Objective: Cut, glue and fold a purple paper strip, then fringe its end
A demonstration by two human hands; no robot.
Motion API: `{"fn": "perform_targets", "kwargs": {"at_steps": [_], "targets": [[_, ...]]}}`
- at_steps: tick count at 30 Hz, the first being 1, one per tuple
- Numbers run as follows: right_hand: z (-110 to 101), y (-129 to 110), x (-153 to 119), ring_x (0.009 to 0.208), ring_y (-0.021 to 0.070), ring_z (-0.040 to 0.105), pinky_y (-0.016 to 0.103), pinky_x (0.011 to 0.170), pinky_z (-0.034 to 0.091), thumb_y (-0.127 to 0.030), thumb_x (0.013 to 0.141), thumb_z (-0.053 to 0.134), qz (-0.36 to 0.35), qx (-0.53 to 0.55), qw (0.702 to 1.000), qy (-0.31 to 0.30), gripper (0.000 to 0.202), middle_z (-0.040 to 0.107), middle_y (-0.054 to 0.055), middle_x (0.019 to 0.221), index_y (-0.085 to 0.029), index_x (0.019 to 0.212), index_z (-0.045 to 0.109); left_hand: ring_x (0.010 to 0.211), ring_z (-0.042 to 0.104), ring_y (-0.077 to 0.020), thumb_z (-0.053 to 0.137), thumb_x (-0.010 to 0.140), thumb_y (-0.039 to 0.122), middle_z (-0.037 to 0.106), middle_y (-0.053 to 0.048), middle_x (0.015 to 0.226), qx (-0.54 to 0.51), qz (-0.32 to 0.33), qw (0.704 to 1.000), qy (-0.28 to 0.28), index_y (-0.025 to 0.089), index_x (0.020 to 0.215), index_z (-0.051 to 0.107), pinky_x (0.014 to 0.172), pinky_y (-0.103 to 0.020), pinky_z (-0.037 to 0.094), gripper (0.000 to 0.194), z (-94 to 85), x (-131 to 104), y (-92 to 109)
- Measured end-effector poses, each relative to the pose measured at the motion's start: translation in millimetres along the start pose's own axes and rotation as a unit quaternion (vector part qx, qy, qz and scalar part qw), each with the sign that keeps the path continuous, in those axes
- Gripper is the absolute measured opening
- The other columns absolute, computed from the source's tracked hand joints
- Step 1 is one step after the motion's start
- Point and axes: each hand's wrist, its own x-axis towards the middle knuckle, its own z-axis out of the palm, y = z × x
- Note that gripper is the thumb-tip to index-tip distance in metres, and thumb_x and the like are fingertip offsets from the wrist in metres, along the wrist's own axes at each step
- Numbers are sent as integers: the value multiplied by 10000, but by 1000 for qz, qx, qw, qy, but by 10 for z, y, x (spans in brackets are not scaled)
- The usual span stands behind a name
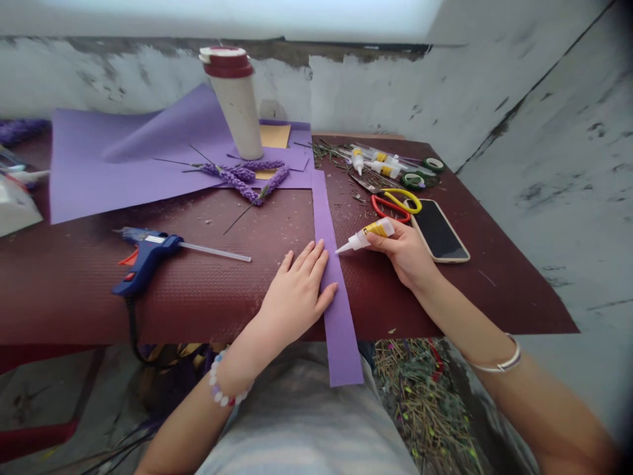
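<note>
A long purple paper strip (341,330) runs toward me across the table, its near end hanging over the front edge. My left hand (299,290) lies flat on the strip, fingers stretched out and pressing it down. In my right hand (408,254) is a small white glue bottle (378,229) with a yellow label, tilted so its nozzle tip meets the strip's right edge just beyond my left fingers. Close behind the right hand are scissors (395,203) with one red and one yellow handle, and a phone (440,231) lying screen up.
At left lies a blue hot glue gun (148,257) with a glue stick in it. A lidded cup (237,105) stands on large purple paper (143,155), beside purple flower stems (247,185). Several glue bottles (386,168) and green tape rolls (413,180) sit back right, near the wall (544,165).
</note>
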Motion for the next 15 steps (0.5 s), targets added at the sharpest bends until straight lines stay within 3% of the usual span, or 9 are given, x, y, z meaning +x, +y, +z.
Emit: {"fn": "perform_targets", "kwargs": {"at_steps": [15], "targets": [[3, -13, 23, 809, 204, 647, 387, 800, 576, -472, 563, 970, 13, 10, 1000, 2, 392, 688, 12, 815, -240, 762, 725, 1570, 334, -280, 404, 1072, 401, 344, -126, 1687, -3, -5, 1000, -1, 78, 1570, 415, 1264, -554, 325, 593, -5, -10, 7]]}}
